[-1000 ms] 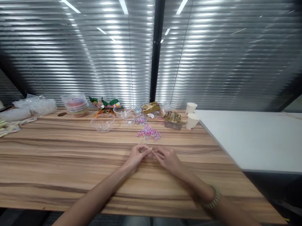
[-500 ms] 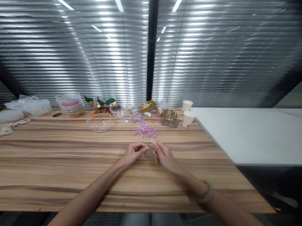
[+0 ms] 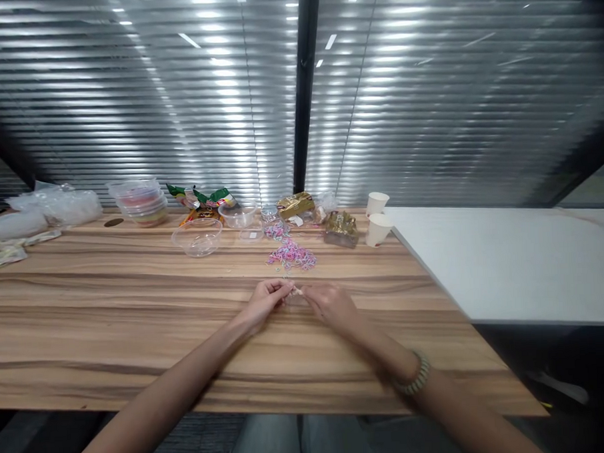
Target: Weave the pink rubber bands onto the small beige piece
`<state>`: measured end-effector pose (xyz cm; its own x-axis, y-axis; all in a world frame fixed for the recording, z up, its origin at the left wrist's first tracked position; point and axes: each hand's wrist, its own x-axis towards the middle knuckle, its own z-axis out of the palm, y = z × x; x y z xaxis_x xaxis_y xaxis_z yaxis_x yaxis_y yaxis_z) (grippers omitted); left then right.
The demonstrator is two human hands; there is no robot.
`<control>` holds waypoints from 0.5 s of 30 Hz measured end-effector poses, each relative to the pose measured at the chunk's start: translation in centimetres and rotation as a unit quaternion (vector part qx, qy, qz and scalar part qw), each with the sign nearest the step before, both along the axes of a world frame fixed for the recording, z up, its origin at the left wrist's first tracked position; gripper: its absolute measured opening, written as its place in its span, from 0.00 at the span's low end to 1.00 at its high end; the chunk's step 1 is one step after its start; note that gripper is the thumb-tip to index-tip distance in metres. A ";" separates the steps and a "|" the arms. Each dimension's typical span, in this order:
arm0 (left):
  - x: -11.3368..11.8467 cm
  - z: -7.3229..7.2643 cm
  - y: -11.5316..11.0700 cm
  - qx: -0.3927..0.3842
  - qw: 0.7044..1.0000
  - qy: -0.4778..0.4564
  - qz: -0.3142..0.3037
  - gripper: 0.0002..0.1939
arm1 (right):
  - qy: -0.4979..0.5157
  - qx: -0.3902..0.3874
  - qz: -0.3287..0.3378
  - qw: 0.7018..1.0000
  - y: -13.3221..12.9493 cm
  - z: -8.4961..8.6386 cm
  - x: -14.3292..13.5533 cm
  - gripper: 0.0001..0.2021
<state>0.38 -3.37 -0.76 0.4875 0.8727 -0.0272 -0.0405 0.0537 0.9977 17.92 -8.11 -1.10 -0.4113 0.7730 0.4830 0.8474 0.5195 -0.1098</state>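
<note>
L hand (image 3: 266, 300) & R hand (image 3: 334, 308) pinch sm. pale item (image 3: 297, 291) btwn fingertips, just this side of pink pile (image 3: 292, 255).

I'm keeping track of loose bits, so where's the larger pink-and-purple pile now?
In the head view, the larger pink-and-purple pile lies near mid-picture on the wooden table, beyond the left hand and right hand, left of the nearer gold packet.

Pastel loops (image 3: 292, 255) on a streaked wood table (image 3: 110, 315)
The loops mix pink, lilac and pale blue; the table is tan with darker brown grain; the small piece (image 3: 297, 291), nearer, is creamy. On the far side, left to right: green packet (image 3: 220, 196), gold packet (image 3: 295, 205), white cups (image 3: 379, 230), before grey-striped blinds (image 3: 427, 121). Near right, the bracelet (image 3: 420, 376) is banded greenish and pale.
</note>
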 end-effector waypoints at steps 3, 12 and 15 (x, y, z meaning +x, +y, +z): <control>0.1 0.8 -0.6 0.101 0.994 0.050 -0.003 0.12 | 0.038 -0.040 -0.047 0.997 -0.2 -0.2 -0.5 0.12; 0.3 0.8 -1.1 0.129 0.987 0.088 -0.024 0.17 | 0.431 -0.097 -0.200 0.875 2.0 -0.6 1.4 0.24; 0.2 -0.1 -0.3 0.119 0.990 0.068 -0.008 0.25 | 0.379 -0.135 -0.087 0.911 1.3 -0.5 1.0 0.21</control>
